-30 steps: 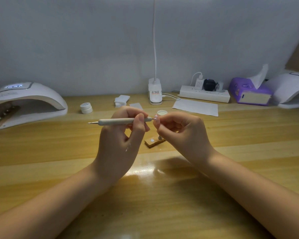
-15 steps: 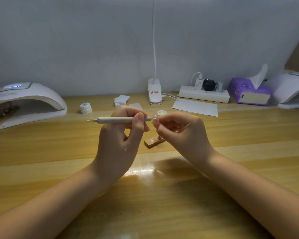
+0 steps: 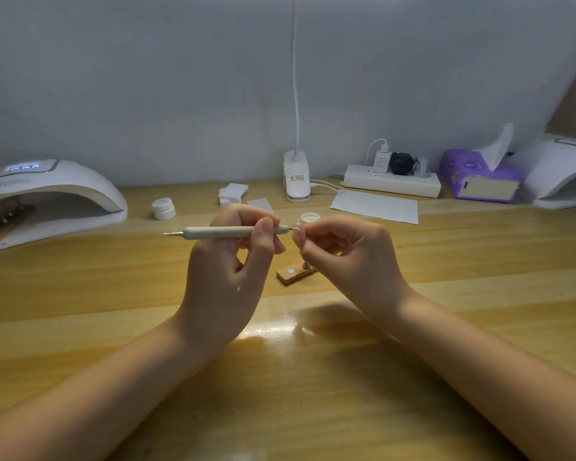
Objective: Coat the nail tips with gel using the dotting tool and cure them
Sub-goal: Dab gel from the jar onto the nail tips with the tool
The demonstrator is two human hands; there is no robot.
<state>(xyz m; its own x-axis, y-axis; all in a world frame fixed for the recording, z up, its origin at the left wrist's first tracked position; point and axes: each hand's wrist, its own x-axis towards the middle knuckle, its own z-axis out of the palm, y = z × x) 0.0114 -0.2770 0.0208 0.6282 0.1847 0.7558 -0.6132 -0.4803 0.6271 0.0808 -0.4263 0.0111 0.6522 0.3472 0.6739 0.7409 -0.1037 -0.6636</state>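
Over the preceding second no displacement was observed: the slim beige dotting tool [image 3: 228, 231], gripped by the left hand [image 3: 226, 277], was kept at the small pale nail tip [image 3: 298, 228] pinched by the right hand [image 3: 350, 257], so coating was judged ongoing

table [image 3: 80, 294]: glossy wood | far left: curing lamp [image 3: 50, 197], white jar [image 3: 163, 209] | centre: wooden holder block [image 3: 295, 276] | far right: paper sheet [image 3: 374, 206], power strip [image 3: 391, 184], purple tissue box [image 3: 478, 179], second lamp [image 3: 562, 174]
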